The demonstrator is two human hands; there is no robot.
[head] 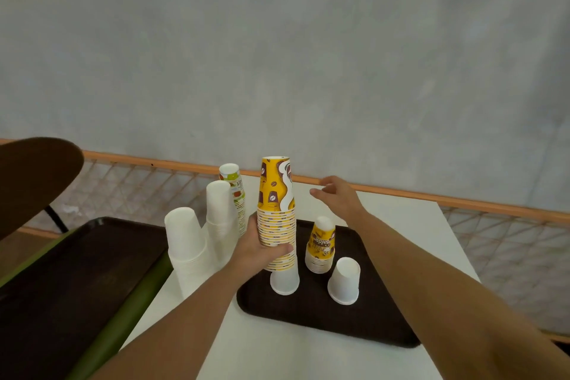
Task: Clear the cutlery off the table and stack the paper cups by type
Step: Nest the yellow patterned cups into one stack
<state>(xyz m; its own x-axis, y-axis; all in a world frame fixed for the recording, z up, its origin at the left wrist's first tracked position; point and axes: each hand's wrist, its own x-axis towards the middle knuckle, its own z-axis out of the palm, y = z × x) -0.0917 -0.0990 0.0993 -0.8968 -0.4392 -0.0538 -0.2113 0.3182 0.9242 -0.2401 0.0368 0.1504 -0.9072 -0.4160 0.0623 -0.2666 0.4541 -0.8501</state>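
Gripping the tall upside-down yellow cup stack [276, 216] low on its side, our left hand [259, 248] has its fingers wrapped round the nested rims. The stack stands upright over a white cup [284, 282] on the dark tray [324, 318]; we cannot tell whether it rests on it. Our right hand [337, 197] hovers beside the stack's top with loose, spread fingers, holding nothing. A shorter yellow stack [320, 245] and a single white cup [344, 281] stand on the tray to the right. Left of the tray, on the white table [308, 358], stand two white stacks [185, 237] and a green-printed stack [236, 191].
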